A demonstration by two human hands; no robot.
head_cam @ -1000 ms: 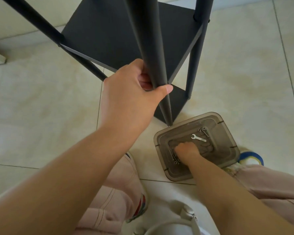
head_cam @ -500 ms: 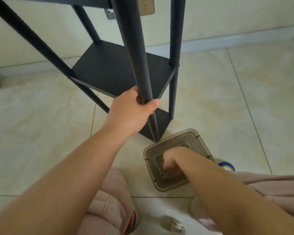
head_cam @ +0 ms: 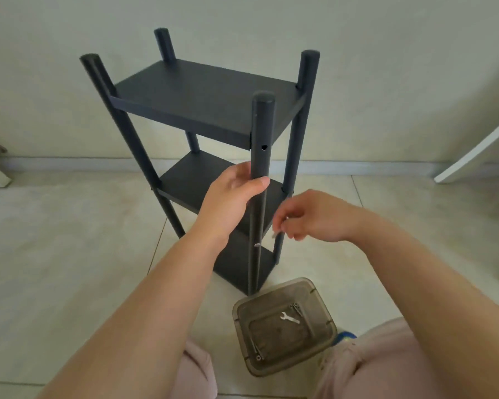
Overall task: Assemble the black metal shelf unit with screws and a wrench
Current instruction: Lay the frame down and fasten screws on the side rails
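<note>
the left hand (head_cam: 233,197) is wrapped around the near front post (head_cam: 260,174) of the black shelf unit (head_cam: 205,99), thumb laid across the front of the post and fingers curled behind it, a closed grasp about halfway up the post. just to the right of that post, the right hand (head_cam: 308,216) hangs in the air with its fingertips pinched together on a small screw (head_cam: 277,232); the metal shows only as a short silver sliver under the fingers, so how it points is hard to say. this hand is near the post but does not touch it.

the shelf unit stands upright on the floor (head_cam: 69,254), long axis vertical, four round posts rising past the top shelf. three flat shelves sit one above the other between the posts. an open hole (head_cam: 263,146) shows in the near post just under the top shelf, and a silver screw head (head_cam: 256,245) sits lower down on the same post.

below and right of the unit's foot lies a smoky clear plastic tray (head_cam: 326,321) on the floor, holding a small silver wrench (head_cam: 289,317) and a few screws along its edges. the person's knees in pale pink trousers flank it.

the floor is pale glossy tile with thin grout lines; a plain light wall and a baseboard run behind, and a white board (head_cam: 478,145) leans at the far right.
</note>
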